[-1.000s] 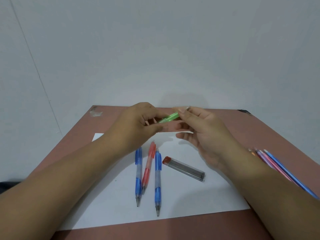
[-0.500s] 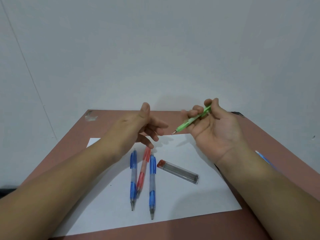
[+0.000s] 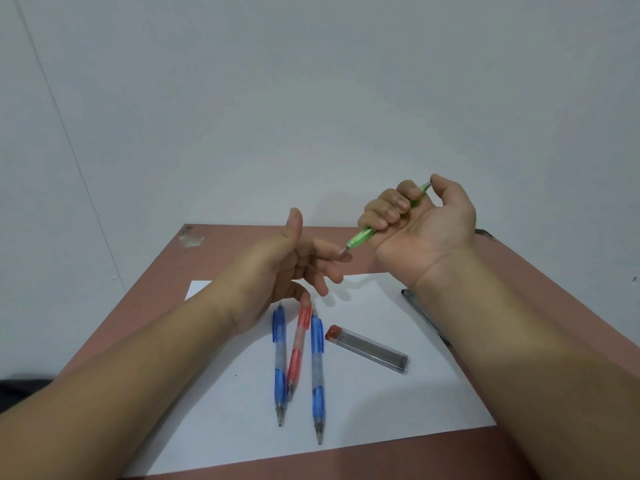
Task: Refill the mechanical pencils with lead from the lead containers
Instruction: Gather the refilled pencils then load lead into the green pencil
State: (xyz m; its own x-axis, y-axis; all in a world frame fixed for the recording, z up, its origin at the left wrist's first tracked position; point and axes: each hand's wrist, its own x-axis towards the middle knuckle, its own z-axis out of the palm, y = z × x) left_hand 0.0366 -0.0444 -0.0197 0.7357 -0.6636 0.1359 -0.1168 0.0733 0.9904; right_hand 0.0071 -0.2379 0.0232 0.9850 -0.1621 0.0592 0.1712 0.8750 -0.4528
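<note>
Gripping the green pencil (image 3: pixel 362 234) in curled fingers, the right hand (image 3: pixel 420 223) hovers above the bench's (image 3: pixel 242 237) far edge; its tip meets the left hand's (image 3: pixel 277 271) spread, empty fingers (image 3: pixel 332 252).

Green pencil (image 3: pixel 362 236); two blue pencils (image 3: pixel 279 362) (image 3: pixel 317 372) — one red pencil (image 3: pixel 298 348) between. Lead container (image 3: pixel 369 348) clear, red cap. White paper (image 3: pixel 398 403) — reddish-brown desk (image 3: pixel 540 289).

The slim dark pen (image 3: pixel 424 315) disappears beneath the right forearm (only its upper end shows); curled fingers (image 3: pixel 388 211) cover the translucent green mechanical pencil's (image 3: pixel 362 237) middle.
</note>
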